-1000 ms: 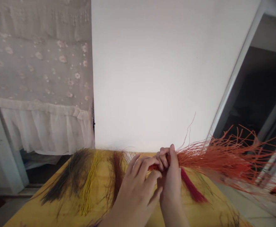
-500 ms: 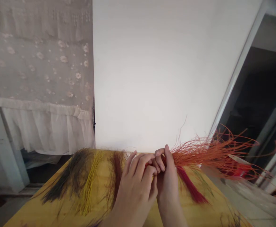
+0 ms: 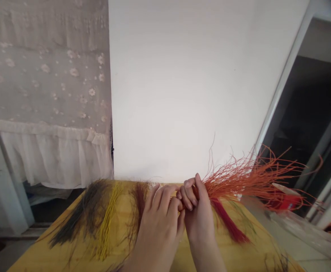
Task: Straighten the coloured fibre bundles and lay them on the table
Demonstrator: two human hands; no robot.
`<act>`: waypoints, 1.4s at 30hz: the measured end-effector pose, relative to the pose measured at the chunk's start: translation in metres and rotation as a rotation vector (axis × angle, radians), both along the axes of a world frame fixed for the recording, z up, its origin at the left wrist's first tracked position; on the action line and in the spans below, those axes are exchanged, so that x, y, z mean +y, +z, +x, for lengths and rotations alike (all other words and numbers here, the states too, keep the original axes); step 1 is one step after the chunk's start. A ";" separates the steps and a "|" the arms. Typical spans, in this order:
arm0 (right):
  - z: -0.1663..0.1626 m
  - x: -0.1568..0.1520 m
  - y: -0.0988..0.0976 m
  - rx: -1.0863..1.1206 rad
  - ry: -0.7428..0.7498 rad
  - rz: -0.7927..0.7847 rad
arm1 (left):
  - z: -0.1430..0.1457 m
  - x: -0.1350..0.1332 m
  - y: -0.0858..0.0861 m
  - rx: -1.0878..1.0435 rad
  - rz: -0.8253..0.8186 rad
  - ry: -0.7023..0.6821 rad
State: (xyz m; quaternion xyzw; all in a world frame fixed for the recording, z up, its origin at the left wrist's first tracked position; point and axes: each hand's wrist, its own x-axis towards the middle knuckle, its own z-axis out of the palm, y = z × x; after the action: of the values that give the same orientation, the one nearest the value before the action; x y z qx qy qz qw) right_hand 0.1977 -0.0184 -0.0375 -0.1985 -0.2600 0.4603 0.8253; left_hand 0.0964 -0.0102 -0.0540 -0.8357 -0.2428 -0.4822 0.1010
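My right hand (image 3: 197,215) is closed around the gathered end of a bundle of thin orange strands (image 3: 256,179) that fans out to the right above the table's edge. My left hand (image 3: 161,221) is pressed against the right one, its fingers curled and pinching at the same gathered end. Both hands hover over the yellow table (image 3: 69,253).
Bundles of strands lie on the table: dark grey (image 3: 80,215), yellow (image 3: 107,219), brown (image 3: 138,206) and deep red (image 3: 229,223). A white wall stands behind. A lace curtain (image 3: 46,94) hangs at the left; a dark doorway (image 3: 309,124) is at the right.
Both hands have shifted slightly left and lower with the orange bundle. My left fingers have curled in tighter at the gathered end, and the fanned strands have swung up a little.
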 end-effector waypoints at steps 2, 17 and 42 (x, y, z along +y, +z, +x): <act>0.000 0.000 0.001 -0.004 -0.034 -0.002 | 0.002 -0.001 -0.001 0.000 0.004 0.001; 0.005 -0.002 0.005 0.009 -0.116 0.053 | -0.030 -0.006 0.014 0.111 0.021 -0.048; 0.008 -0.042 0.021 0.000 -0.079 0.202 | -0.023 0.006 0.000 -0.255 -0.793 -0.541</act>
State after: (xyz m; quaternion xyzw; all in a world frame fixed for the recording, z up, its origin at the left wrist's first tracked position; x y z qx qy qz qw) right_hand 0.2053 -0.0606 -0.0170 -0.1244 -0.2970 0.3988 0.8587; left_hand 0.0735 -0.0040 -0.0541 -0.7770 -0.1927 -0.4601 -0.3840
